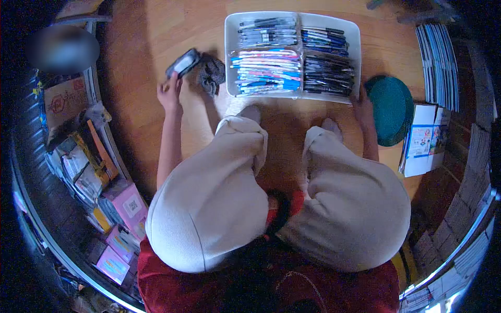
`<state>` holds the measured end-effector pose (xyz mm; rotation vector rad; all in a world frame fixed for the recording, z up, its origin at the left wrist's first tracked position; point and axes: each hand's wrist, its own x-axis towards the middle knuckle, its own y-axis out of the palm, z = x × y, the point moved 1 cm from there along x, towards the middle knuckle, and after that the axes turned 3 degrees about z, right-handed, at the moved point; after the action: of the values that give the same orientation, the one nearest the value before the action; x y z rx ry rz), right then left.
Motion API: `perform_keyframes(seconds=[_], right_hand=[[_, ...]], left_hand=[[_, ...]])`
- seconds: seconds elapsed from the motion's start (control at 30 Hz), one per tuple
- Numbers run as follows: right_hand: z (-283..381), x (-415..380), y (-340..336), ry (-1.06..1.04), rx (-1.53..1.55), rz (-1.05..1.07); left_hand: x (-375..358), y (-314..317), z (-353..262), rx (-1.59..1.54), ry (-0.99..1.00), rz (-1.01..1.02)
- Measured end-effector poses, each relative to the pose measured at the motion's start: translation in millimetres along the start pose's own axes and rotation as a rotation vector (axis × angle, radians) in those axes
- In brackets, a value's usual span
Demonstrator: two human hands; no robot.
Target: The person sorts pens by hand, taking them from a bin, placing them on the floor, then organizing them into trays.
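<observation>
My left hand (169,93) is closed on the lower end of a dark rectangular object (183,61) with a pale patch, whose kind I cannot make out. Just right of it, a crumpled dark grey cloth (211,73) lies on the floor by the tray. In front of my feet stands a white divided tray (228,57). Its compartments hold clear-barrelled pens (267,34), dark blue pens (324,40), colourful pens (267,70) and black pens (329,74). My right hand (364,110) is at the tray's near right corner; its fingers are too dim to read.
A round green thing (390,110) lies beside my right hand. Farther right are a stack of thin books (437,68) and printed booklets (425,138). Boxes, including a pink box (125,206), and papers line the left side. A person's blurred head (63,48) appears at upper left.
</observation>
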<state>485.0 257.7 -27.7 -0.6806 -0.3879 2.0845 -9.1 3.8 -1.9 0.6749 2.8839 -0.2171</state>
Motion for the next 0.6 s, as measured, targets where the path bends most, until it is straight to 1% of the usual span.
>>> perform_keyframes(seconds=[0.03, 0.07, 0.1, 0.17, 0.2, 0.27, 0.3, 0.37, 0.4, 0.47, 0.5, 0.53, 0.6], right_hand=[[4, -3, 4, 0.030, -0.069, -0.012], [10, -7, 9, 0.060, -0.138, -0.021], [22, 7, -8, 0.056, -0.195, -0.061], [56, -11, -9, 0.150, -0.268, -0.046], [62, -14, -11, 0.034, -0.344, -0.138], [72, -13, -20, -0.212, -0.503, -0.331], [87, -10, -25, -0.300, -0.540, -0.241], [118, -6, -30, -0.460, -0.605, -0.055], [115, 0, -25, -0.488, -0.627, 0.015], [103, 22, -14, -0.546, -0.678, 0.160], [96, 31, -9, -0.541, -0.748, 0.171], [89, 39, -4, -0.537, -0.818, 0.182], [91, 45, 2, -0.515, -0.964, 0.196]], left_hand=[[5, -28, 22, 0.073, -0.115, -0.021], [4, -41, 31, 0.148, -0.230, -0.044], [6, -17, 37, 0.167, -0.227, -0.035], [-15, -27, 34, 0.323, -0.305, -0.034], [-5, -45, 58, 0.435, -0.362, -0.039], [2, -55, 61, 0.508, -0.402, 0.080], [3, -56, 62, 0.547, -0.421, 0.139], [1, -56, 64, 0.602, -0.219, -0.039], [1, -53, 64, 0.622, -0.113, -0.127], [-4, -40, 42, 0.651, 0.138, -0.151], [-8, -32, 25, 0.662, 0.263, -0.164], [-11, -24, 10, 0.735, 0.244, -0.148], [-17, 0, -7, 0.614, 0.390, -0.138]])
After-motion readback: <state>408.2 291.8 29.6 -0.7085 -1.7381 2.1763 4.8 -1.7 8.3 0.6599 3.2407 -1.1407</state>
